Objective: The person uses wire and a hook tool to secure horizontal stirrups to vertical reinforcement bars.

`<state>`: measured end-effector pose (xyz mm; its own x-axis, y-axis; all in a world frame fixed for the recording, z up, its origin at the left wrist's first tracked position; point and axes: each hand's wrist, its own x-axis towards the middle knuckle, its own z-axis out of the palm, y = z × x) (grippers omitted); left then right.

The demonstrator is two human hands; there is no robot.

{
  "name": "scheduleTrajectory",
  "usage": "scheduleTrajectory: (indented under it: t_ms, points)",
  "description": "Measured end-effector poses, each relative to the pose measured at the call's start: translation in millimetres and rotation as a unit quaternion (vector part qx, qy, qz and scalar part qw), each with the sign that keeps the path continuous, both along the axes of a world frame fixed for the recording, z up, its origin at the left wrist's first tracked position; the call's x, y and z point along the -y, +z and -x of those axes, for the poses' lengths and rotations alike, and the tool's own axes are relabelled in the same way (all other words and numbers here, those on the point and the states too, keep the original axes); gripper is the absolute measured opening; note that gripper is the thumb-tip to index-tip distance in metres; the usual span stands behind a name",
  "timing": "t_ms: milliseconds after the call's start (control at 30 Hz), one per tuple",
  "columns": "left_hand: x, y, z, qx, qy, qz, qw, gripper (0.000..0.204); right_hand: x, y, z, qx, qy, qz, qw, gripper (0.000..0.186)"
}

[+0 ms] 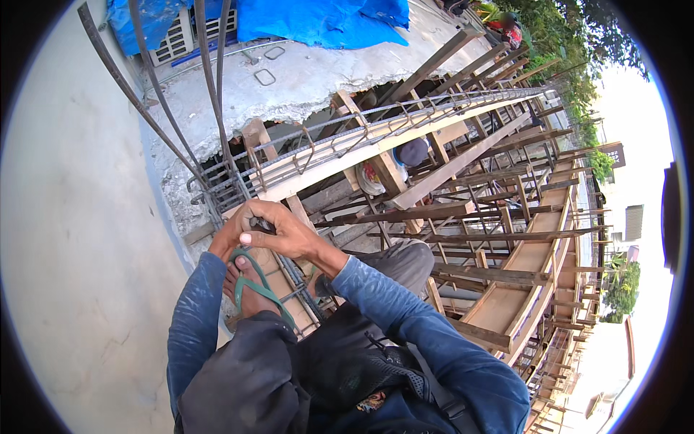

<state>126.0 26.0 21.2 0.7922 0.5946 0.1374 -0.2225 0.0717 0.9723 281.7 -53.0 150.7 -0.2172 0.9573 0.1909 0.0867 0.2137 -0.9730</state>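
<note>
My hands meet just above my sandalled foot (246, 278). My right hand (278, 228) has its fingers curled over my left hand (230, 233), its thumb bent inward; whatever is between them is too hidden to name. The left hand's fingers are mostly covered. Below them are a plywood board (280, 266) and steel bars. A rebar cage (325, 145) runs from near my hands toward the upper right along a pale timber form (311, 173). A dark mesh bag (376, 376) hangs at my front.
Tall bent bars (116, 87) rise beside a grey wall (79, 253). Broken concrete (282, 79) carries a blue tarp (318, 22). Timber scaffolding and forms (506, 289) fill the right. A capped worker (410, 153) is below the beam; another person in red (512, 36) is farther off.
</note>
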Motion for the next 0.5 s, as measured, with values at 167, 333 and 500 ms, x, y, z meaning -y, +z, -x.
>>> scheduleTrajectory:
  t_ms: [167,333,500]
  points:
    - [4,45,-27,-0.107,-0.104,-0.301,0.942,0.036,34,-2,-7,-0.021,0.017,0.039,0.999,0.038]
    - [30,44,-33,-0.191,-0.094,-0.29,0.933,0.023,74,-27,-3,0.001,-0.023,-0.044,0.999,0.03]
    - [33,36,-32,-0.205,-0.097,-0.341,0.912,0.024,84,-33,6,-0.01,-0.059,-0.064,0.996,0.03]
